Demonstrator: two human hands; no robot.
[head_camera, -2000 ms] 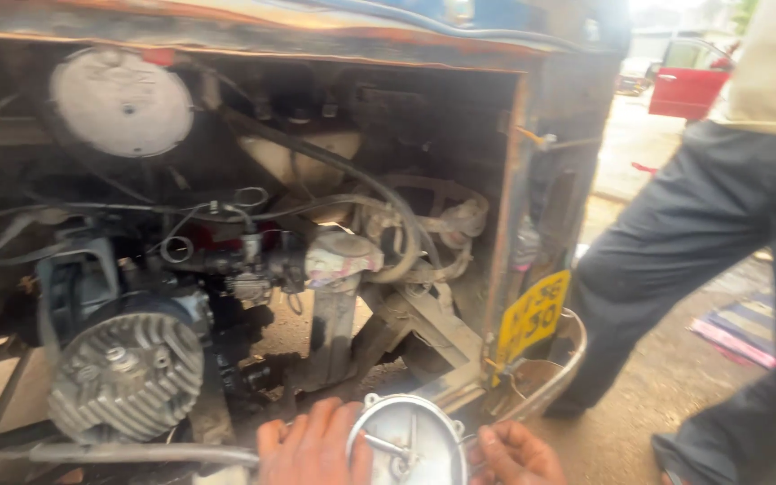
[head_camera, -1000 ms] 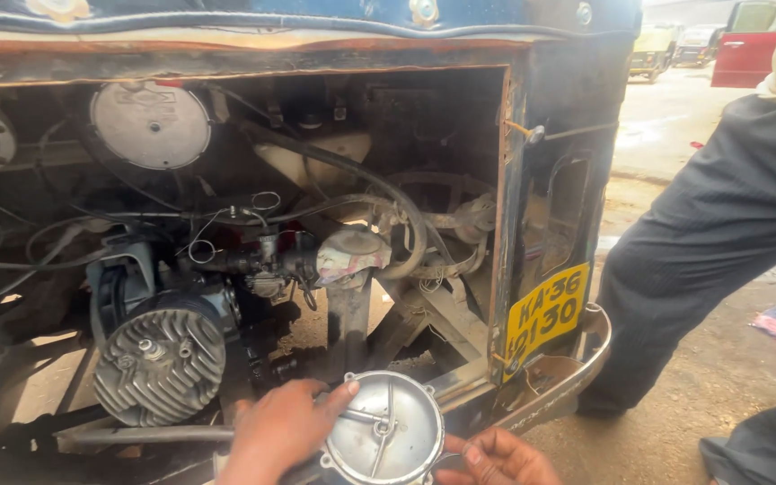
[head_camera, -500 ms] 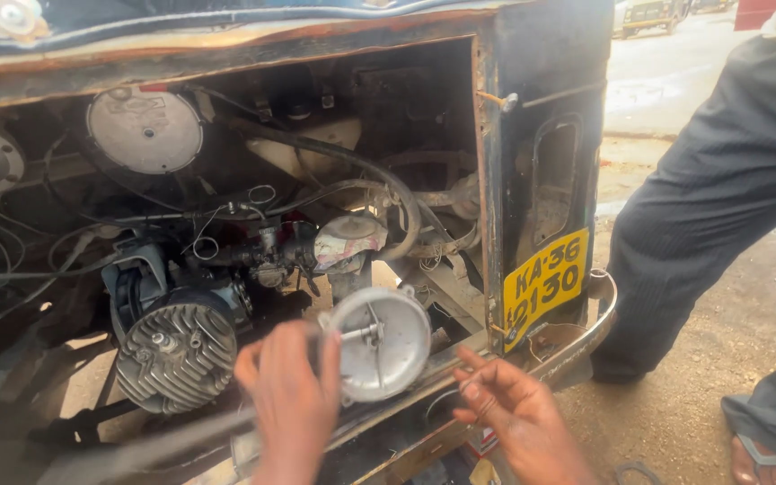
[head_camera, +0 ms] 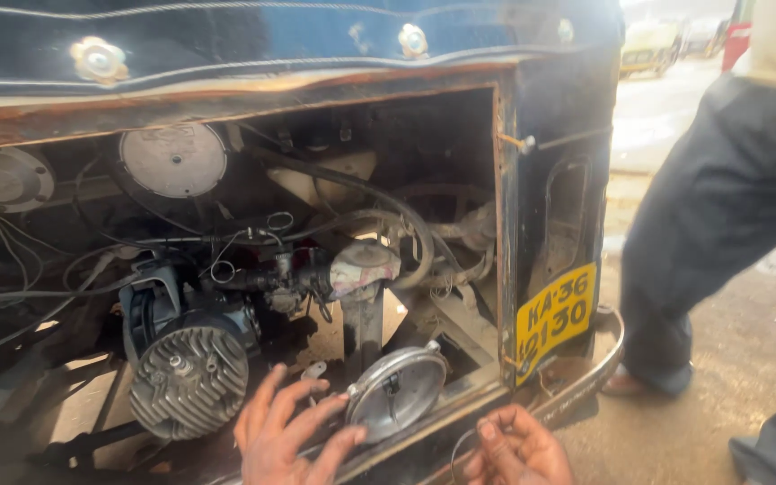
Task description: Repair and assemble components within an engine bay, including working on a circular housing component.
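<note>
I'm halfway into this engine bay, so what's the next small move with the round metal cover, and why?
Probably steady the round metal cover with the left hand: it stands tilted on the compartment's lower edge, the fingers only beside its rim, while the right hand is lower, pinching a thin wire ring.

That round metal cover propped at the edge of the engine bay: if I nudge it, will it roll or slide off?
The round metal cover stands tilted on its rim at the sill, so it would probably roll or tip over easily. It looks like thin, stiff sheet metal, likely light for its size. Its smooth shiny face could be slippery; the left hand is spread right beside it.
</note>
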